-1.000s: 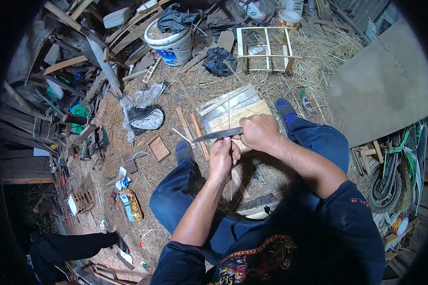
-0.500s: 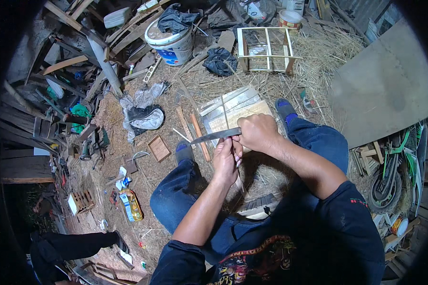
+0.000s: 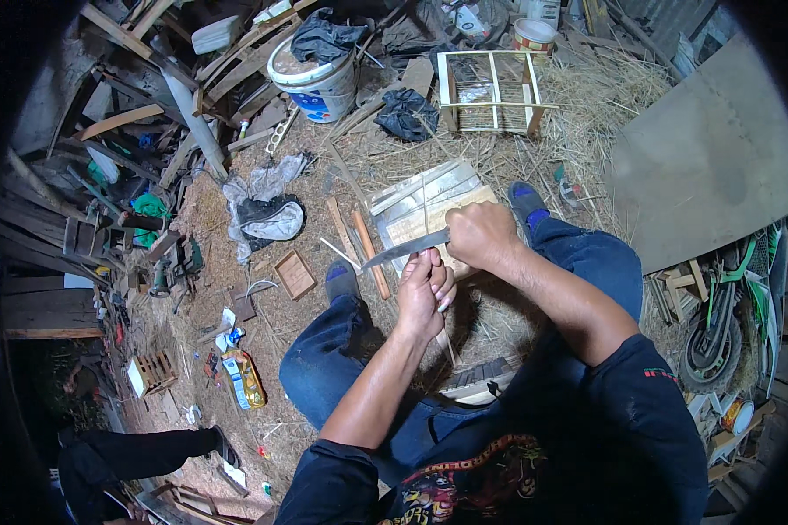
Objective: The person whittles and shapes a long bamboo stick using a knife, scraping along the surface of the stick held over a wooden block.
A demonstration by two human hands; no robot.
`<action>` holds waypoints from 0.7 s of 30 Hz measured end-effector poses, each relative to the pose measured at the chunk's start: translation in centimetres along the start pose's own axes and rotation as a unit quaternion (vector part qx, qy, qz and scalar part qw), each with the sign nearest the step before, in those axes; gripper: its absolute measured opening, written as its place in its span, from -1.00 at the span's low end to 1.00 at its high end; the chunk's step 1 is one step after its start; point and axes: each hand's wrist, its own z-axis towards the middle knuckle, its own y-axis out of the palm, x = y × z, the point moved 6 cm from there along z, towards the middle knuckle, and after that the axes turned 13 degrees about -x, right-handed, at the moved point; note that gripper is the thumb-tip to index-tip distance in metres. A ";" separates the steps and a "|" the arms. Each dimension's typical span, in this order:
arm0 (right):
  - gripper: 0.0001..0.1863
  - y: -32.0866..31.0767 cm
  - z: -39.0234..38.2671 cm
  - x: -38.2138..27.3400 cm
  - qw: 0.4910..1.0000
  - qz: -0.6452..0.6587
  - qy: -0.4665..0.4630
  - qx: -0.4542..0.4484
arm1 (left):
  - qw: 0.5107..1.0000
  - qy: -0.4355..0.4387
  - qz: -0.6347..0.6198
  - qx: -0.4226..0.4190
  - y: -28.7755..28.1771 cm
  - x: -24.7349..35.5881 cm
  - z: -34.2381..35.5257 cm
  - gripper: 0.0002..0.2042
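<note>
Right hand clenched on the knife, left hand gripping the thin wooden strip over the wooden board; strip's probably light, springy, snappable, so hold it well clear of the edge.

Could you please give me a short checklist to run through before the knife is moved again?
1. Knife gripped: ok, the right hand is closed in a fist at its handle end.
2. Thin stick held: ok, it runs through the grip of the left hand.
3. Left fingers well away from the blade: not ok, the thumb and fingertips sit right beside it.
4. Blade sharp: cannot tell at this size.
5. Other person's leg out of the way: ok, it is far off at lower left.
</note>
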 end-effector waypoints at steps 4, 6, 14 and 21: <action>-0.77 0.0 0.5 0.9 1.000 -0.008 0.015 -0.006 | 0.999 -0.024 -0.036 0.004 0.0 -0.1 0.4 -0.74; -0.76 0.0 0.9 1.2 1.000 -0.010 0.016 -0.008 | 0.998 -0.025 -0.049 0.007 -0.3 -0.1 0.7 -0.74; -0.76 -4.4 2.1 11.6 0.971 0.059 0.227 0.048 | 1.000 -0.024 -0.016 -0.003 0.2 0.7 -1.8 -0.71; -0.78 -1.0 -1.4 -1.7 0.998 0.028 -0.042 0.034 | 1.000 -0.005 0.003 -0.008 0.4 1.8 -1.6 -0.78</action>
